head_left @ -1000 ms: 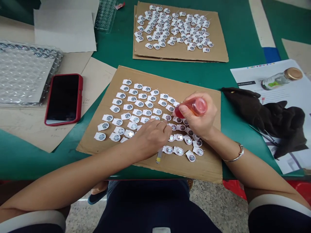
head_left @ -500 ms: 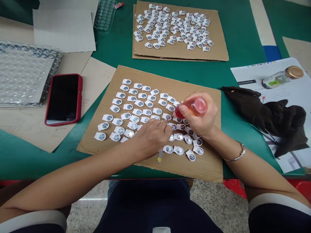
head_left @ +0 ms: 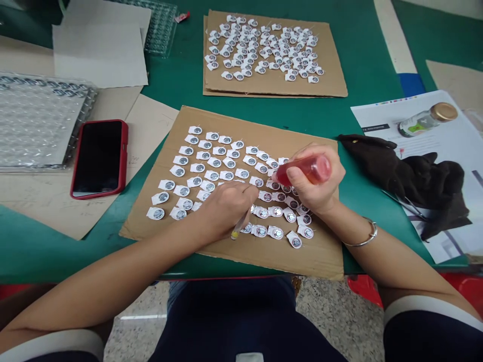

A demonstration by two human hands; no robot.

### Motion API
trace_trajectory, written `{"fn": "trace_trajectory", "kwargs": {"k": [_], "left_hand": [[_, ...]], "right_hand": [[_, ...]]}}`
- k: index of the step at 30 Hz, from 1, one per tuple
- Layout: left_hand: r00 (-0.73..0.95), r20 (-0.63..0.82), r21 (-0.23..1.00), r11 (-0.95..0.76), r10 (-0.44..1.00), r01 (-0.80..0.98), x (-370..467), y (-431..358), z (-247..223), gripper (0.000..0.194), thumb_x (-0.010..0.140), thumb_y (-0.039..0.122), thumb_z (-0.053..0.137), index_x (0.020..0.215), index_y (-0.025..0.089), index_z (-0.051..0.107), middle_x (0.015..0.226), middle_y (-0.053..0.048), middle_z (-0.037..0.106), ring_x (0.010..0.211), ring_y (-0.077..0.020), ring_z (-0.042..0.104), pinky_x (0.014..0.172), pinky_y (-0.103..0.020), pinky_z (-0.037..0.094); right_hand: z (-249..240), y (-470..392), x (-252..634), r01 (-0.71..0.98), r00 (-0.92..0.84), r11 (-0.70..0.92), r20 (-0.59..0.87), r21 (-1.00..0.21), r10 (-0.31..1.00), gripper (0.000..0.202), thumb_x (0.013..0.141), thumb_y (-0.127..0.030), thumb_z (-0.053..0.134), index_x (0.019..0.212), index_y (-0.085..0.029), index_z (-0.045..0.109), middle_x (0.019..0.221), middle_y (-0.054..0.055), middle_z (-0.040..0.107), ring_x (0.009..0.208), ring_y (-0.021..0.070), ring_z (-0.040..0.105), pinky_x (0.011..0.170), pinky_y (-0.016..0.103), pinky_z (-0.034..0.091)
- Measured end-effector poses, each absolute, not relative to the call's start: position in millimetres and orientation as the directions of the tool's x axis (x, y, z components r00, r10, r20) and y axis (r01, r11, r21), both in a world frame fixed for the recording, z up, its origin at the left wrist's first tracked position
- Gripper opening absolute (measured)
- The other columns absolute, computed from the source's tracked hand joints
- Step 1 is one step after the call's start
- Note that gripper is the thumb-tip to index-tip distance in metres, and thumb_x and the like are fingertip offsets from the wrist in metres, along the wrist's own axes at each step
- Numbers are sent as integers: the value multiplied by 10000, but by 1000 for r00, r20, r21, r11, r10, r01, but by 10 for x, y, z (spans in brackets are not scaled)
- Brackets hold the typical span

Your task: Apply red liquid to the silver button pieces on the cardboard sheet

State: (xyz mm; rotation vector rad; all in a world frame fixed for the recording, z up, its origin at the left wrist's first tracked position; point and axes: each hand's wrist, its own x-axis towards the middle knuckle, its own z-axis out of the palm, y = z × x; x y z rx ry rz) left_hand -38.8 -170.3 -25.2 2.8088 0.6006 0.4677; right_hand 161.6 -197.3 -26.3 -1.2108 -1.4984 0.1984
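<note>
Over the middle of the near cardboard sheet [head_left: 151,221], my left hand [head_left: 228,211] is closed on a thin tool [head_left: 237,230], whose yellow-marked end sticks out below the palm. My right hand [head_left: 320,178] is wrapped round a red translucent bottle [head_left: 310,169], tilted with its narrow end toward the sheet, right of my left hand. Rows of small white tabs with round silvery parts [head_left: 156,213] lie on the sheet around and beneath both hands. My left hand hides some of them and the working tip of the tool.
A second cardboard stack [head_left: 271,89] with many similar parts lies at the back. At the left are a red-cased phone [head_left: 98,158] and bubble wrap [head_left: 37,120]. On the right, a glass jar [head_left: 428,120] and black gloves [head_left: 422,176] lie on printed paper [head_left: 373,118].
My left hand has moved slightly left with the tool, whose end now points more to the lower left. The bottle in my right hand has tipped further toward horizontal. The view has shifted slightly.
</note>
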Motion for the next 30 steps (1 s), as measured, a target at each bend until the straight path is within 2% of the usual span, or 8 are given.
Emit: {"fn": "trace_trajectory", "kwargs": {"k": [5,10,20,26,30], "left_hand": [[839,307,372,-868,450,329,-432,-1638,-317,82,744,82,461,740,153,502,686,-10,588,610,-125,558,564,-242,441],[839,313,370,-871,445,324,-436,-1628,-317,98,720,73,463,753,160,492,693,4,584,612,-123,557,559,-234,426],[837,306,368,-867,454,336,-437,-1629,-324,92,734,77,473,723,167,458,647,21,532,572,-107,512,553,-226,407],[828,345,406,-865,443,294,-430,-1627,-336,97,733,68,464,723,164,459,650,20,531,568,-104,498,552,-221,400],[812,365,420,-859,455,293,-420,-1621,-319,120,714,62,484,686,173,447,614,35,517,534,-98,492,519,-215,375]], "right_hand": [[-289,-1972,1631,559,190,434,619,-706,762,264,710,-406,644,806,-222,480,683,-23,550,603,123,549,537,307,445],[-329,-1951,1609,549,166,474,645,-689,746,254,708,-381,662,829,-228,499,681,-33,564,613,122,555,552,303,448],[-352,-1948,1595,481,151,529,660,-699,736,259,660,-226,701,861,-220,539,686,-35,596,626,118,563,563,285,441],[-340,-1953,1579,496,116,551,680,-671,724,279,677,-269,715,880,-228,529,700,-36,592,639,115,568,582,286,458],[-343,-1960,1584,478,108,559,677,-678,728,287,670,-245,729,884,-223,539,709,-31,599,646,115,571,584,285,460]]}}
